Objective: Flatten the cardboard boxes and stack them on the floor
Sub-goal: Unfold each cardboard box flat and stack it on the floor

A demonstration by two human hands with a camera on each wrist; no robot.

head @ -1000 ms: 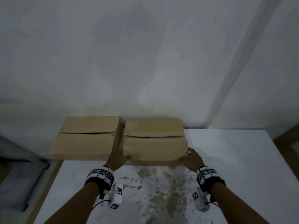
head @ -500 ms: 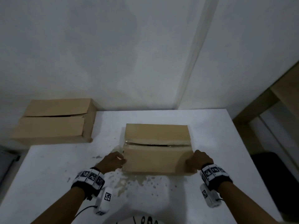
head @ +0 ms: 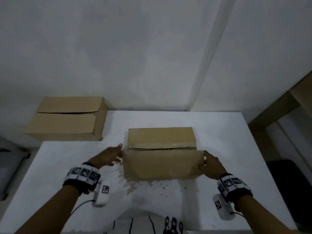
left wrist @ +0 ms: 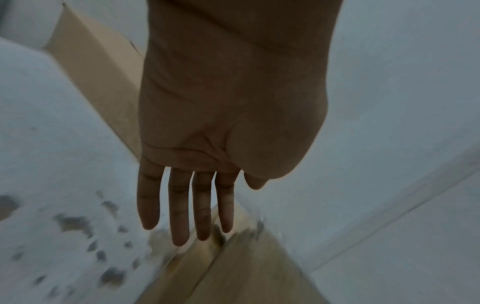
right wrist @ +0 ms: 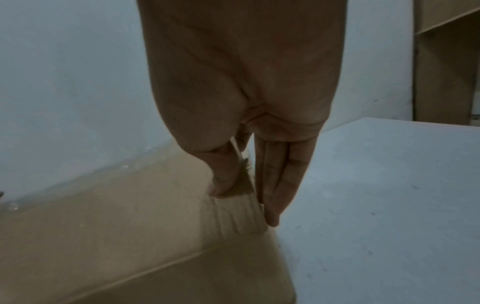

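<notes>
A closed brown cardboard box (head: 160, 137) lies on the white table (head: 228, 141) in front of me. Its near top flap (head: 162, 163) is raised a little. My right hand (head: 205, 159) pinches that flap's right end, thumb (right wrist: 223, 176) on top and fingers (right wrist: 275, 181) against the side. My left hand (head: 118, 152) is at the box's left end with straight, spread fingers (left wrist: 179, 205); whether they touch the box (left wrist: 233, 267) I cannot tell. A second closed box (head: 67, 119) sits at the table's far left corner, also seen past my left palm (left wrist: 98, 67).
A white wall runs close behind the table. Wooden furniture (head: 287, 107) stands to the right, with a dark object (head: 283, 176) below it. Worn patches (head: 135, 186) mark the tabletop near me. Something grey (head: 10, 166) lies off the table's left edge.
The right-hand box has come toward me, away from the second box. Its near flap has now lifted at my right hand, and my left hand's fingers have straightened.
</notes>
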